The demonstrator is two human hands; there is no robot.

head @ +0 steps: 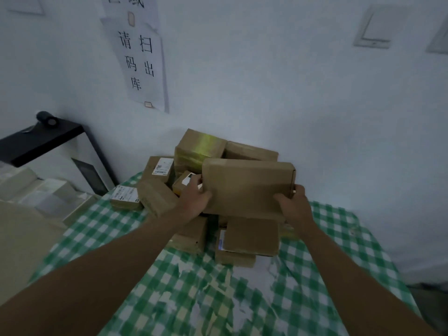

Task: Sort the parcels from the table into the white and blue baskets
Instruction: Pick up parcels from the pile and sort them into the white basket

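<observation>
While both hands grip it, left hand (194,200) and right hand (294,206) curled round opposite ends, the long parcel (247,186) sits atop the parcel pile (201,151). Pickup step; next it needs lifting clear toward a basket, neither visible.

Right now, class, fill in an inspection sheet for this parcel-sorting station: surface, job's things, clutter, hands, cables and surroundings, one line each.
Surface: table under a green and white checked cloth, worn through to white patches near the front.
Job's things: heap of brown cardboard parcels against the wall; one long flat parcel held above it; no white or blue basket in view.
Clutter: nothing seen.
Hands: left hand and right hand grip opposite ends of the long flat parcel.
Cables: nothing seen.
Surroundings: white wall, paper sign with Chinese characters, black shelf at left, wall switch.
</observation>
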